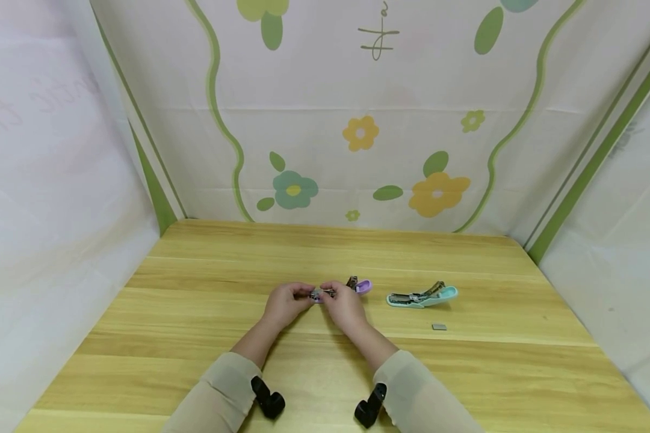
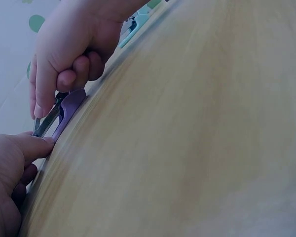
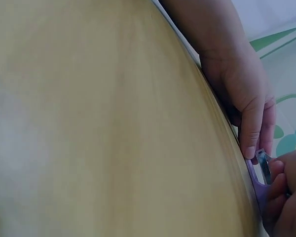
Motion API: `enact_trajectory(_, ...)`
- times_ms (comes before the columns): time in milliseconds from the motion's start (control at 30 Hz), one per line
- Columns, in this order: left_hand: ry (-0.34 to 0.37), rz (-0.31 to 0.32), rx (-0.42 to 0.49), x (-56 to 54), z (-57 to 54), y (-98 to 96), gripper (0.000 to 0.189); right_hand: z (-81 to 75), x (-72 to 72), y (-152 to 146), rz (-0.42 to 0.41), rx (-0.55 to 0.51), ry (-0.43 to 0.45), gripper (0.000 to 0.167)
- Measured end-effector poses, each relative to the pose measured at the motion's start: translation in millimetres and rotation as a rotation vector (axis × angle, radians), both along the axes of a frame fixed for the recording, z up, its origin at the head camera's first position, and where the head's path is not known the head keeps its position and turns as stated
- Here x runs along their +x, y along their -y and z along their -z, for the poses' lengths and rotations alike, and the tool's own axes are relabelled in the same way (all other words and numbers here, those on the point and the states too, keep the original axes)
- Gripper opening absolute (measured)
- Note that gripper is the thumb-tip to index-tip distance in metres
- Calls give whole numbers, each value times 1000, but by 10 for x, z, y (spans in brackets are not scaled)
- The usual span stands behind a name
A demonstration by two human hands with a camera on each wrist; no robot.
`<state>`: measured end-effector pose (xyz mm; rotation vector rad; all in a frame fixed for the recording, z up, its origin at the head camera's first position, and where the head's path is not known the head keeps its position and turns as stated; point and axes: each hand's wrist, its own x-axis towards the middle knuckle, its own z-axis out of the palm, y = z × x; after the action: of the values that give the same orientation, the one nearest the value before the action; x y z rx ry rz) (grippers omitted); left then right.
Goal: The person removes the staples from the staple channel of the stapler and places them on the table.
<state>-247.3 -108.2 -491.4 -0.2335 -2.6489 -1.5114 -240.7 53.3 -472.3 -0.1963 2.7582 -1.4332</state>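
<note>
A purple stapler (image 1: 364,287) lies opened up on the table, its metal top arm tilted back. My left hand (image 1: 286,305) pinches its front end between thumb and fingers, as the left wrist view also shows along the purple base (image 2: 71,106). Over the metal magazine (image 2: 48,122), my right hand (image 1: 343,305) pinches a small grey strip of staples (image 2: 37,124) between thumb and forefinger, its other fingers curled in. The strip's lower end is right at the magazine's front. In the head view, the right hand hides the stapler's middle.
A mint-green stapler (image 1: 422,297), likewise opened, lies right of my hands. In front of it is another small grey staple strip (image 1: 439,327). The wooden table (image 1: 195,264) ends at a white flowered cloth (image 1: 325,168) at the back, with cloth sides left and right.
</note>
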Motion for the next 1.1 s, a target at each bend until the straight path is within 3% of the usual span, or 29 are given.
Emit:
enact_trajectory(100, 4, 2, -2, 1, -2, 4, 19, -12, -1, -37, 0, -56, 47, 25)
enact_trajectory(367, 6, 12, -13, 8, -1, 8, 21, -44, 27, -194, -49, -116, 47, 25)
enact_trajectory(500, 11, 14, -6, 8, -3, 9, 22, -67, 66, -305, -89, -93, 34, 23)
enact_trajectory(733, 9, 9, -17, 3, -4, 0, 23, -57, 163, -549, -55, -38, -14, 17)
enact_trajectory(1100, -6, 7, -15, 12, -15, -4, 24, 35, 281, -877, -37, -30, 57, 18)
